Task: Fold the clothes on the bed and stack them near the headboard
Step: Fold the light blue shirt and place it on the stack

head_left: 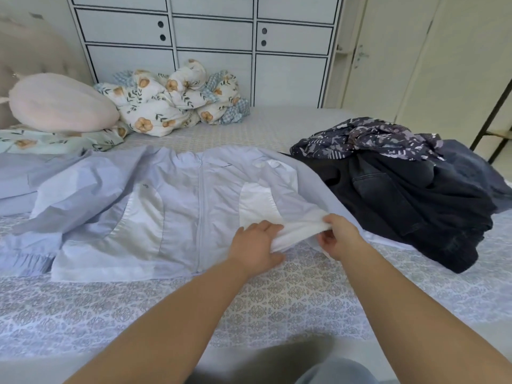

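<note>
A pale lilac zip jacket [177, 189] with white side panels lies spread front-up across the bed [304, 295]. Its left sleeve is bunched at the left edge. My left hand [256, 246] grips the jacket's lower right hem, fingers curled into the white fabric. My right hand [339, 235] pinches the same bunched white hem a little to the right and lifts it slightly. To the right lies a heap of dark clothes [410, 200], with a navy patterned garment [368, 139] on top.
A pink round cushion [61, 103] and a crumpled floral quilt [177, 98] lie at the far side by the padded headboard [30, 51]. A folded lilac item [16, 178] sits at the left edge. White cabinets [210, 31] stand behind the bed.
</note>
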